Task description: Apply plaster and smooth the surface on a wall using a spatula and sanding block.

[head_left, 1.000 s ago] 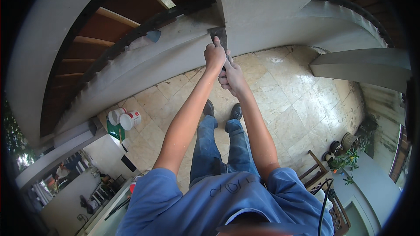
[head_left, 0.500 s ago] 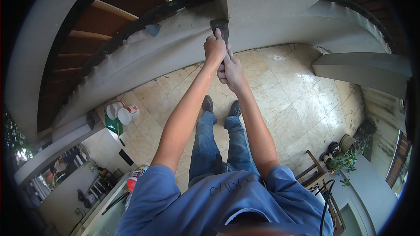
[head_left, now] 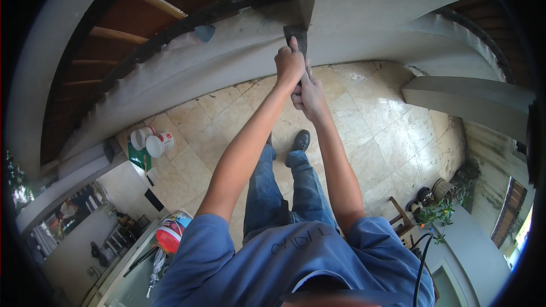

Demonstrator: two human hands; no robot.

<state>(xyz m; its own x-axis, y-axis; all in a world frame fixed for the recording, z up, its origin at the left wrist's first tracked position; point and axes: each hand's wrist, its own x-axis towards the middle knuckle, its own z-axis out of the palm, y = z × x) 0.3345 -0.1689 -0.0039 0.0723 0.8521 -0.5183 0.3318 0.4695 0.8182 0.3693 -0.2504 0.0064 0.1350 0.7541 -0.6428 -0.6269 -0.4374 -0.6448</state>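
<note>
Both my hands grip a dark scraper [head_left: 296, 36] with a wide flat blade. Its blade rests against the pale wall [head_left: 239, 59], just left of a protruding corner. My left hand [head_left: 289, 66] is closed around the upper part, with a finger or thumb stretched up along the blade. Lower down, my right hand [head_left: 310, 94] is wrapped around the handle, its fingers curled. Most of the handle is hidden by my hands. A small blue-grey piece [head_left: 205, 33] of unclear kind sits on the ledge to the left.
Two white buckets [head_left: 160, 144] stand on the tiled floor [head_left: 372, 116] at left, by a green sheet [head_left: 139, 156]. A red-lidded container [head_left: 169, 236] is near my left elbow. Potted plants [head_left: 437, 211] and a wooden chair [head_left: 401, 219] are at right. A concrete beam [head_left: 463, 99] juts out there.
The view has shifted slightly, so the scraper and my hands appear a little further right. Both hands keep hold of the scraper by the same wall corner.
</note>
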